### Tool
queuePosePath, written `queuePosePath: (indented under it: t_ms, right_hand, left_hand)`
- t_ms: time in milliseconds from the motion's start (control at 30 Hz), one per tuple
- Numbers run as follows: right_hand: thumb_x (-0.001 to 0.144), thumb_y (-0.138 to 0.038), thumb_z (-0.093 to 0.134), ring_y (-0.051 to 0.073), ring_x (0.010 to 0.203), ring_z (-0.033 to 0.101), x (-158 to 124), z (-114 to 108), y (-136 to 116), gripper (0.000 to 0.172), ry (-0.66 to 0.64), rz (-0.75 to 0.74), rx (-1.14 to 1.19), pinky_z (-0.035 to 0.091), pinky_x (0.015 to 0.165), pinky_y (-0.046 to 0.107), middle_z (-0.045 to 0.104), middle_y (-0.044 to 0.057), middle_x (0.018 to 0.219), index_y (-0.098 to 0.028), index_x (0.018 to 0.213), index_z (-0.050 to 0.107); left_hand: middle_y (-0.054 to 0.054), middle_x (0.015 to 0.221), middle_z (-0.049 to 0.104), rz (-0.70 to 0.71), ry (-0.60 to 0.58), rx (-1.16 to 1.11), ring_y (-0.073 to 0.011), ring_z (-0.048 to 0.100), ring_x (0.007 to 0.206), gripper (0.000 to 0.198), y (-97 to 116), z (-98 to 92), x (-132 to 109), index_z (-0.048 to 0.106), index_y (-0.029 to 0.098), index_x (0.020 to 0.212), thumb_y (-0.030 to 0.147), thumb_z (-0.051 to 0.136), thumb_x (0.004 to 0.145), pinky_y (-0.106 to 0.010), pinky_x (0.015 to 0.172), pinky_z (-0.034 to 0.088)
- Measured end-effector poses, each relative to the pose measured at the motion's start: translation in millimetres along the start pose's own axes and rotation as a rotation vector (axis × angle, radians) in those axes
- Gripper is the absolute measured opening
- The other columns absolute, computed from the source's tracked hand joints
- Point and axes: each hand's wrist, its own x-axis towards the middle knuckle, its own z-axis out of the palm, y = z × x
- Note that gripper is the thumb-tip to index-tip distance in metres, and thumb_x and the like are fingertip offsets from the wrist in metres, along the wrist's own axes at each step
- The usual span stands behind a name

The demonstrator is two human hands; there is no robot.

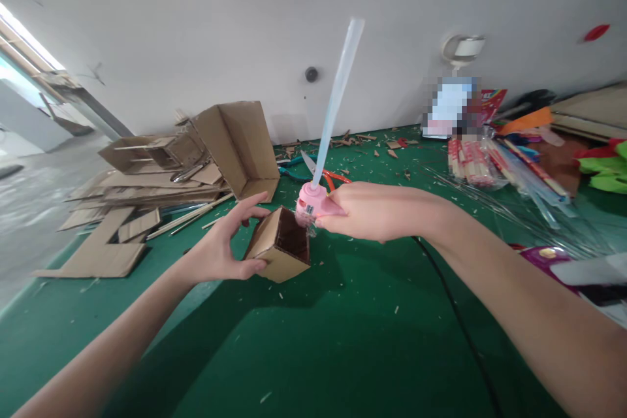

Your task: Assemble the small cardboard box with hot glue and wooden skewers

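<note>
My left hand [223, 245] grips a small open cardboard box [279, 245] by its left side, thumb under it and fingers over the rim, just above the green table [313, 339]. My right hand [377, 209] is closed on a pink glue gun [313, 202] with a long translucent glue stick [337, 95] pointing up and away. The gun's tip meets the box's upper right rim. A black cord [455, 313] trails from under my right wrist toward the near edge.
An open cardboard box [240, 144] and flat cardboard pieces [122, 209] lie at the left. Scissors with orange handles [323, 173] sit behind the gun. Bundled sticks [470, 160], clear tubes and coloured paper [605, 166] crowd the right. Cardboard scraps dot the table by the white wall.
</note>
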Motion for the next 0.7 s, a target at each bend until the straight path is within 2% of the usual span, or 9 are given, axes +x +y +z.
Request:
queuePosePath:
  t_ms: [167,367,533,700]
  right_hand:
    - [0.091,-0.056,0.033,0.012,0.046,0.039,-4.1,-3.1,-0.9,0.041,0.0,-0.012,0.004,0.026,0.051,0.028,0.045,-0.003,0.055,-0.023,0.072,0.046]
    - [0.09,-0.062,0.026,0.011,0.046,0.034,4.2,3.9,-2.5,0.051,-0.008,0.016,-0.047,0.024,0.048,0.028,0.039,-0.002,0.052,-0.021,0.062,0.035]
    - [0.089,-0.051,0.036,0.01,0.048,0.032,7.9,6.4,-7.1,0.04,-0.043,-0.06,-0.027,0.023,0.047,0.027,0.038,-0.002,0.056,-0.021,0.063,0.033]
    - [0.087,-0.045,0.042,0.011,0.051,0.041,10.0,8.0,-8.2,0.033,-0.09,-0.123,-0.027,0.029,0.049,0.026,0.046,-0.002,0.06,-0.021,0.064,0.037]
  left_hand:
    - [-0.013,0.128,0.056,-0.014,0.002,-0.022,-0.03,0.056,0.112,0.091,1.3,0.0,0.8,0.024,0.024,0.147,0.042,0.07,0.071,-0.043,0.095,0.043]
    - [-0.014,0.127,0.057,-0.008,0.013,-0.085,-0.0324,0.054,0.116,0.092,0.4,1.2,1.5,0.025,0.023,0.147,0.041,0.073,0.069,-0.044,0.097,0.043]
    - [-0.016,0.132,0.053,-0.066,-0.059,-0.302,-0.0332,0.056,0.116,0.093,0.5,0.9,1.0,0.021,0.025,0.148,0.038,0.072,0.071,-0.045,0.095,0.045]
    - [-0.015,0.128,0.053,-0.031,-0.066,-0.457,-0.033,0.054,0.116,0.09,-0.9,2.6,3.5,0.023,0.026,0.147,0.044,0.071,0.073,-0.051,0.1,0.043]
